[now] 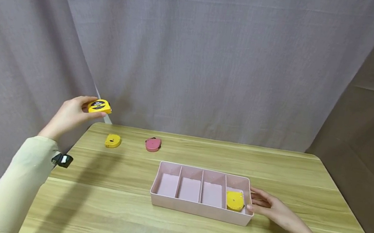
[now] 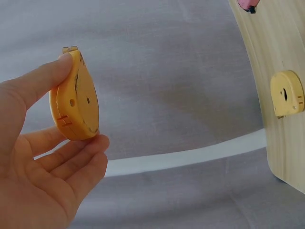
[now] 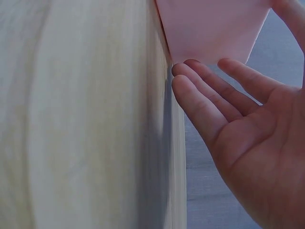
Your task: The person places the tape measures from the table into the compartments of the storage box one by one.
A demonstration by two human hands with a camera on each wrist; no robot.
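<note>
Pinched between thumb and fingertips of the left hand [image 1: 70, 115], a yellow tape measure [image 1: 99, 106] is held in the air off the worktop's [image 1: 170, 227] far left corner; its dark label is too small to read. Flat and spread, the right hand [image 1: 276, 212] touches the pink tray's [image 1: 194, 210] right end, beside a second yellow tape measure [image 1: 234, 200] in the rightmost of 4 compartments.
</note>
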